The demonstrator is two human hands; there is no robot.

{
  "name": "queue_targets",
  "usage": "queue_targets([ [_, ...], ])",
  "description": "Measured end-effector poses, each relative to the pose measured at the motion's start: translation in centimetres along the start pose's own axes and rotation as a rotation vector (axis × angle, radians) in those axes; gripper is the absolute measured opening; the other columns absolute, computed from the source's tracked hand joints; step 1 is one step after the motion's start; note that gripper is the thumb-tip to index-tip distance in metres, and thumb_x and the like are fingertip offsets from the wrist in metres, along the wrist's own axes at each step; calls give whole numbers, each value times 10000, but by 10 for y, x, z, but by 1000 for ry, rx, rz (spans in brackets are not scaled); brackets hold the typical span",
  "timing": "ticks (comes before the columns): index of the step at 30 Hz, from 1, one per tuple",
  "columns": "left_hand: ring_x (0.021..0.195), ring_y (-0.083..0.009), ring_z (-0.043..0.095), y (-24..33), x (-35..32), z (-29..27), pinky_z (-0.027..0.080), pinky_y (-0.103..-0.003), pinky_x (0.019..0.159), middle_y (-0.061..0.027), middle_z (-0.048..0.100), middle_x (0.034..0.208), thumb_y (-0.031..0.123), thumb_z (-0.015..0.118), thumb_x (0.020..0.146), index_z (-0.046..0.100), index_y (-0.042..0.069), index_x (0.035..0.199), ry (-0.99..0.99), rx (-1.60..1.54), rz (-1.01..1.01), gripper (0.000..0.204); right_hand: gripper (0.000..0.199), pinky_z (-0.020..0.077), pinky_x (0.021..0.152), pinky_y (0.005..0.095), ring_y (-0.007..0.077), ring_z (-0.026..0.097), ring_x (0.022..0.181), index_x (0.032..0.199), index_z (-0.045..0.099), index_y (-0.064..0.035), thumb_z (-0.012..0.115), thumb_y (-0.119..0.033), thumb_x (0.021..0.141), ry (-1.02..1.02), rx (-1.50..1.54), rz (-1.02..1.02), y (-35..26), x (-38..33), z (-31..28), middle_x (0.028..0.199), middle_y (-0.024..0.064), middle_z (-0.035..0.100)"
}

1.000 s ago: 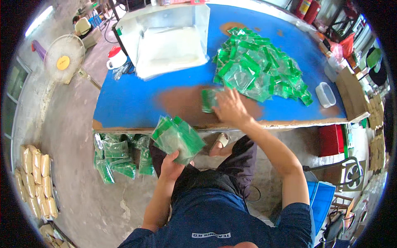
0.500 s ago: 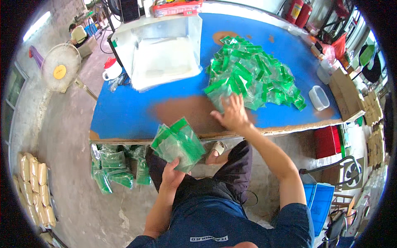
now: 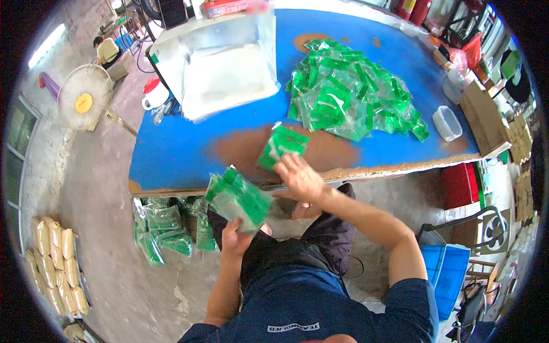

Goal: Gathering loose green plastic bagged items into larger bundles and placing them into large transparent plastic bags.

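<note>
My left hand [image 3: 234, 236] is closed on the lower end of a fanned stack of clear plastic bags with green printing [image 3: 239, 199], held in front of the table's near edge. To its right, my right hand [image 3: 300, 178] has its fingers on a single green and clear plastic bag [image 3: 283, 147], just over the worn brown patch near that edge. Farther off on the blue table [image 3: 189, 166] lies a loose heap of the same bags [image 3: 354, 91]. Whether the right thumb grips the bag from below is hidden.
A clear-walled box [image 3: 229, 74] with pale sheets stands at the back left, beside a white jug with a red lid [image 3: 154, 94]. A small clear tub [image 3: 447, 123] sits at the right. Filled green bags [image 3: 166, 226] hang below the table's left edge. A fan [image 3: 84, 97] stands farther left.
My right hand has drawn back from the heap toward the left hand, bringing one bag with it. The left hand keeps its stack at nearly the same place.
</note>
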State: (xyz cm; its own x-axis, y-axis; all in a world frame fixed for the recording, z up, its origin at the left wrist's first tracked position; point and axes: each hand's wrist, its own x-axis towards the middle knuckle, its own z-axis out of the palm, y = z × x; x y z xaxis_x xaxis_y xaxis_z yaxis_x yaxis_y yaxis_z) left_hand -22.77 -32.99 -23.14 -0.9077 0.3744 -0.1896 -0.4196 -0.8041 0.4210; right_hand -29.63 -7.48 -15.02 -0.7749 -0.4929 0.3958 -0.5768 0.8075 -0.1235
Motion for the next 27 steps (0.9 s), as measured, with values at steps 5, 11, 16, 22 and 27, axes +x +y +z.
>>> queue_targets([
  [5, 1238, -350, 518, 5, -2, 10, 378, -564, 1071, -150, 539, 1356, 282, 718, 833, 461, 15, 1365, -267, -84, -70, 649, 143, 494, 785, 317, 209, 599, 830, 1036, 562, -16, 624, -95, 934, 492, 812, 548, -37, 4, -7, 913, 111, 625],
  [11, 1182, -335, 554, -1, 19, 27, 441, -527, 994, -163, 559, 1329, 228, 577, 951, 508, 14, 1322, -40, -175, 5, 433, 380, 496, 824, 364, 234, 626, 826, 1016, 650, -12, 603, -384, 955, 27, 962, 554, -16, 3, -12, 931, 131, 673],
  [16, 1183, -330, 568, 4, 0, -8, 452, -491, 1031, -140, 585, 1300, 213, 511, 985, 504, 7, 1309, -24, 228, 81, 384, 824, 305, 1100, 528, 402, 390, 1328, 1293, 512, 11, 614, -653, 817, 210, -177, 401, 136, 0, -50, 1403, 260, 430],
  [22, 1257, -354, 516, 25, -36, -6, 375, -532, 1095, -155, 546, 1363, 197, 519, 937, 458, 1, 1376, -30, 115, 136, 485, 984, 255, 1140, 504, 352, 342, 1381, 1480, 339, -68, 672, -648, 758, -258, -70, 14, 46, -28, -37, 1516, 179, 345],
  [27, 1227, -328, 538, 30, -20, -20, 427, -482, 1051, -169, 548, 1335, 126, 710, 815, 416, -32, 1390, -211, -119, -35, 665, 581, 503, 911, 431, 301, 638, 1051, 1292, 571, -39, 736, -350, 830, 65, 227, -134, 29, -39, -30, 1230, 166, 635],
])
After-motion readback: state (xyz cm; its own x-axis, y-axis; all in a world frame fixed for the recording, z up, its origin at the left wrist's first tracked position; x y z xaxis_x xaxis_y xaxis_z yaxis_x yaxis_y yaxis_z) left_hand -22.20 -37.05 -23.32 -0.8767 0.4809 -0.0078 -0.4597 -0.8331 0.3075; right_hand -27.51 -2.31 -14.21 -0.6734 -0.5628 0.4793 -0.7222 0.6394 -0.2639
